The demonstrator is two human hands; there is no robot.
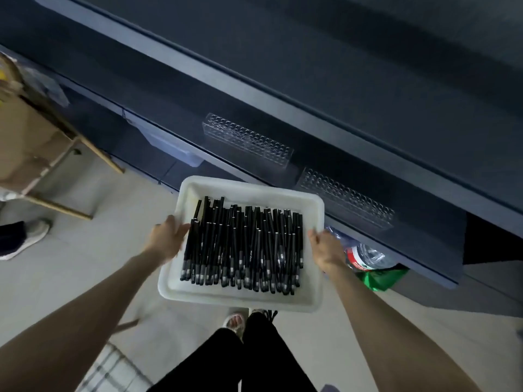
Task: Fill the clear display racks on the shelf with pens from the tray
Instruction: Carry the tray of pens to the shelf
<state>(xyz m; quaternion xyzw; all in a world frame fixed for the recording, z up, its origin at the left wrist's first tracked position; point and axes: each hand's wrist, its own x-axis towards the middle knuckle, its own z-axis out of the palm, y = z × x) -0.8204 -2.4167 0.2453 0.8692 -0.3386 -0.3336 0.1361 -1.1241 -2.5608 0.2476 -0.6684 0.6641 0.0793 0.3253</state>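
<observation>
Pens: big black heap, lying roughly parallel in the white tray, tips w/ grey bands toward the person. None in the racks yet.
Tray: held in mid-air over the floor, just in front of the dark shelf, below its front edge. Looked a bit tilted, far-left corner higher.
Left hand: closed on the tray's left rim, thumb over the top edge, fingers under & out of sight.
Right hand: gripped the right rim the same way; how far the fingers wrapped underneath, can't tell.
Near rack: clear, rows of round holes, empty, sitting on the shelf beyond the tray.
Far rack: same kind, also empty, to the right along the shelf, near the tray's far-right corner.
Stage: prob. start of job; tray needs a resting spot before either hand is free to pick pens.
Risk 1: tray tips while being set down → pens slide & spill on the floor.
Risk 2: tray corner knocks the far rack, which looks light & could shift or fall.
Risk 3: letting go w/ one hand too early; full tray sags on that side.
Under shelf: plastic bottle & green bag, in the way if the tray goes low.
</observation>
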